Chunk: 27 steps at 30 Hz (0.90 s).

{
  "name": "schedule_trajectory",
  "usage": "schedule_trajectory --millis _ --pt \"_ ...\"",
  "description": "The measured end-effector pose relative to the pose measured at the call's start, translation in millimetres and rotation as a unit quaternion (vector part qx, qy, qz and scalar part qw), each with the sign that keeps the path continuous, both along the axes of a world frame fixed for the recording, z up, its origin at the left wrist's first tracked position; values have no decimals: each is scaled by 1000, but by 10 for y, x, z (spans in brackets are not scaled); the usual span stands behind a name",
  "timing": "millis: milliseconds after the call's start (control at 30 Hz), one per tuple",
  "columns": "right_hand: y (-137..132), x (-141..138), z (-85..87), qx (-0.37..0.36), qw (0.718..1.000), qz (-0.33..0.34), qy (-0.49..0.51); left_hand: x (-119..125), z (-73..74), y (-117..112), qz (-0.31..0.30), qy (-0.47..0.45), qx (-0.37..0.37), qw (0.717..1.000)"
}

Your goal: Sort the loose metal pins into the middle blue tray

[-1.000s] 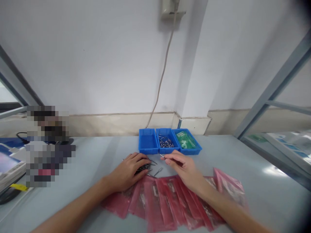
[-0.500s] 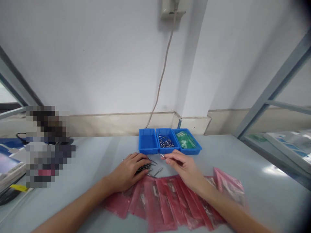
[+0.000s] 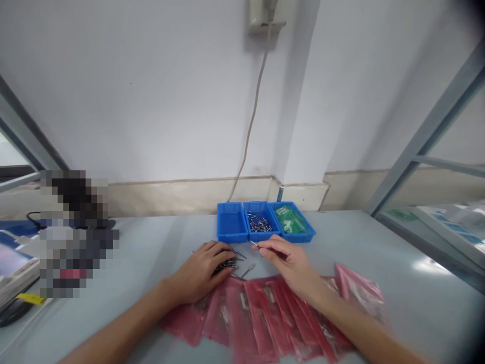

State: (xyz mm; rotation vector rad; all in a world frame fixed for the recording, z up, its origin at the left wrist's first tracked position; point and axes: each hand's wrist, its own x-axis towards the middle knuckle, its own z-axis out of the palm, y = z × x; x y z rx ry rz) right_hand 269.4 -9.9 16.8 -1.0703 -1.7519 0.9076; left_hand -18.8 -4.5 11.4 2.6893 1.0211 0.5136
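Note:
My left hand (image 3: pixel 199 265) rests over a pile of small dark metal rods (image 3: pixel 227 264), thumb and fingers apart around it, covering much of the pile. My right hand (image 3: pixel 286 260) is closed in a pinch on a thin metal rod (image 3: pixel 253 243), whose bright end sticks out to the left, just in front of the blue bins. One loose metal piece with a looped end (image 3: pixel 249 270) lies between the hands. Below both hands, several pink plastic bags (image 3: pixel 242 323) with small parts inside lie fanned and overlapping; my right forearm passes over some of them.
Three blue bins stand side by side: a bare left bin (image 3: pixel 232 222), a middle bin (image 3: pixel 264 236) with short metal pins, and a right bin (image 3: pixel 302 237) with a green bag and white pieces. A blurred-out person or object (image 3: pixel 76 237) is at left, beside cables.
Both hands hold almost the same places, the right one still pinching the rod. The view has shifted slightly.

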Motion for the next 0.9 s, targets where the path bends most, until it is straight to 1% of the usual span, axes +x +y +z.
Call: schedule_trajectory --millis 267,533,900 --pt "38 15 -42 7 1000 -1 1 4 15 -15 -3 -3 4 1000" --pt "33 9 -18 12 1000 -9 2 -2 16 -11 -3 0 1 1000" --pt "34 11 -55 8 1000 -8 2 5 -5 -14 -1 10 11 1000"
